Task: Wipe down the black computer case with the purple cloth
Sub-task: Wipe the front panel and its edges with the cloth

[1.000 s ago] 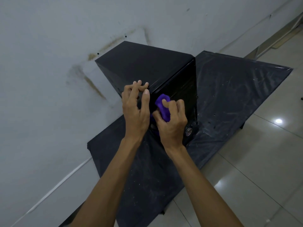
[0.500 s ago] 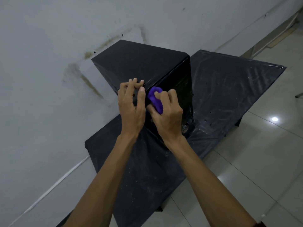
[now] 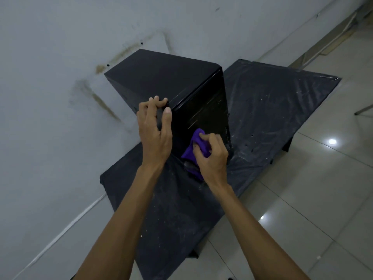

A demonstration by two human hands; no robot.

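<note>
The black computer case stands upright on a table covered in black plastic sheet, close to the wall. My left hand grips the case's near top corner, fingers curled over the top and thumb on the glossy side panel. My right hand holds the bunched purple cloth against the lower part of that side panel, near the table. Part of the cloth hangs down below my fingers.
A stained white wall runs behind and to the left of the case. Pale glossy floor tiles lie to the right, and a metal leg shows at the right edge.
My right hand has slid the purple cloth down the side panel from near the top edge to the bottom. My left hand has stayed on the corner.
</note>
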